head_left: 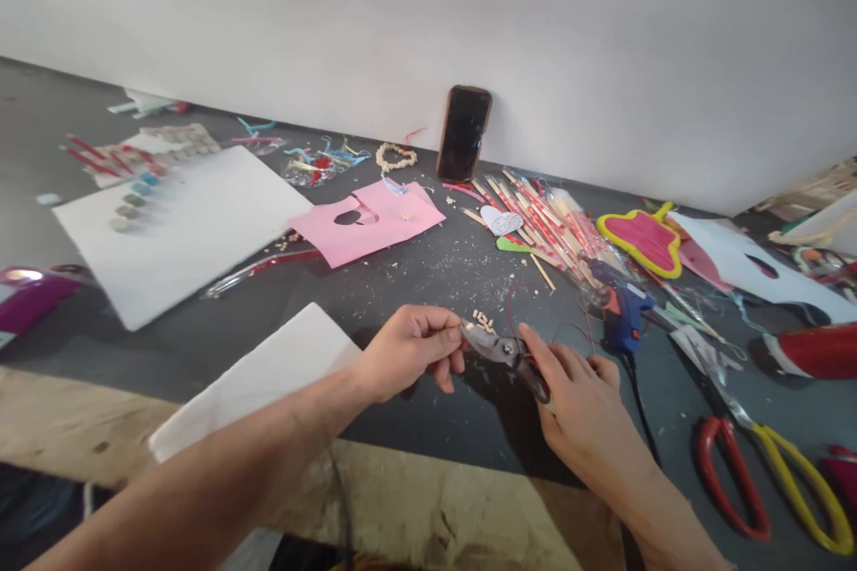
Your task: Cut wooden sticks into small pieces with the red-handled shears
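The person's left hand [410, 346] reaches in with thumb and forefinger pinched together at the tip of a metal hand cutter [494, 344], while the right hand [584, 400] is wrapped around the cutter's dark handle, its fingers [541, 355] closed on the grip. Whether anything thin is caught in the left pinch is too small to tell, and so is how far the blades stand apart. The cutter is held just above the dark surface [385, 290], near its front edge, with a little group of short pale pieces [483, 319] right beside its blades. The plainest danger is to the left fingertips: they sit so close to the blades that a slip of the pinch, or a squeeze made too early, could nip them. A short offcut might also spring away and be lost among the pale crumbs [455, 263] scattered behind, since nothing visible would catch it. A sideways swing of the right wrist could snag the thin red wire [510, 308] or the black cord [641, 406] of the glue gun [624, 317], dragging the gun toward the large scissors [740, 428], which lie with their handles near the right forearm.
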`<state>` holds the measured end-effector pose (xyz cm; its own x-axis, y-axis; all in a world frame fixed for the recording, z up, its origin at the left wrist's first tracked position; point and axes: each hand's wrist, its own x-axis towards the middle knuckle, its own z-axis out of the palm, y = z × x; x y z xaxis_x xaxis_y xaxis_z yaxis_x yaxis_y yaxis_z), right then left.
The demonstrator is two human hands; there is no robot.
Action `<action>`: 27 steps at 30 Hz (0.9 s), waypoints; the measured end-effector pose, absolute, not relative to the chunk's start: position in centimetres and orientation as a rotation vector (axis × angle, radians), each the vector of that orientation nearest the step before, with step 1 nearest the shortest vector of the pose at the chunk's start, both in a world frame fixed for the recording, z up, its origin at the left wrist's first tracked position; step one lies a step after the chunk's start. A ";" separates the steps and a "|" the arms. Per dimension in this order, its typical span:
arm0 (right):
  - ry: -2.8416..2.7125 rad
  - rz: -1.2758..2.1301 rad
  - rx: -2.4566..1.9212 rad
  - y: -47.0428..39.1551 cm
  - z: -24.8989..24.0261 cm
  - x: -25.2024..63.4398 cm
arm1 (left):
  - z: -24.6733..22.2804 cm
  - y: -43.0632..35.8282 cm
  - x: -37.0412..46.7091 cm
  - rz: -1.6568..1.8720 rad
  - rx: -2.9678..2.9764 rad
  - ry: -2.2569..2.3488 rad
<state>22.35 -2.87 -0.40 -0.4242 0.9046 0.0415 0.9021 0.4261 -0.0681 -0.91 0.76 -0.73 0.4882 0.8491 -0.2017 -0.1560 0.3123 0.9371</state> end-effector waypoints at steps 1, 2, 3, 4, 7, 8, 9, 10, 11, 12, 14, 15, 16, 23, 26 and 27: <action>-2.591 0.055 -1.640 -2.8 -0.4 22.4 | -0.8 0.8 -0.9 0.759 1.045 0.807; -2.596 0.058 -1.633 -2.8 -0.3 22.4 | -0.8 0.8 -1.0 0.752 1.048 0.807; -2.602 0.064 -1.624 -2.8 -0.3 22.4 | -0.8 0.8 -1.0 0.748 1.047 0.805; -2.609 0.072 -1.615 -2.8 -0.3 22.4 | -0.7 0.8 -1.0 0.748 1.038 0.803; -2.632 0.101 -1.602 -2.9 -0.1 22.3 | -0.5 0.8 -0.9 0.765 0.973 0.792; -2.644 0.108 -1.599 -3.0 -0.1 22.2 | -0.4 0.7 -0.9 0.773 0.947 0.788; -2.655 0.106 -1.597 -3.0 -0.1 22.2 | -0.3 0.7 -0.8 0.781 0.924 0.785; -2.668 0.096 -1.595 -3.1 -0.2 22.1 | -0.3 0.6 -0.8 0.787 0.900 0.781; -2.678 0.074 -1.596 -3.2 -0.2 22.1 | -0.2 0.6 -0.7 0.790 0.881 0.778; -2.684 0.044 -1.600 -3.2 -0.2 22.0 | -0.2 0.6 -0.7 0.793 0.867 0.779; -2.683 -0.015 -1.625 -3.2 -0.3 22.0 | -0.2 0.6 -0.5 0.803 0.845 0.789; -2.675 -0.041 -1.639 -3.2 -0.3 22.0 | -0.1 0.6 -0.5 0.811 0.845 0.800; -2.664 -0.060 -1.653 -3.2 -0.3 22.0 | -0.1 0.6 -0.4 0.819 0.855 0.813; -2.589 -0.131 -1.746 -2.7 0.0 21.9 | 0.2 0.6 -0.4 0.861 1.139 0.948; -2.584 -0.103 -1.726 -2.7 -0.1 21.9 | 0.3 0.4 -0.3 0.880 1.224 1.016; -2.583 -0.090 -1.715 -2.8 -0.1 21.9 | 0.2 0.4 -0.3 0.886 1.239 1.017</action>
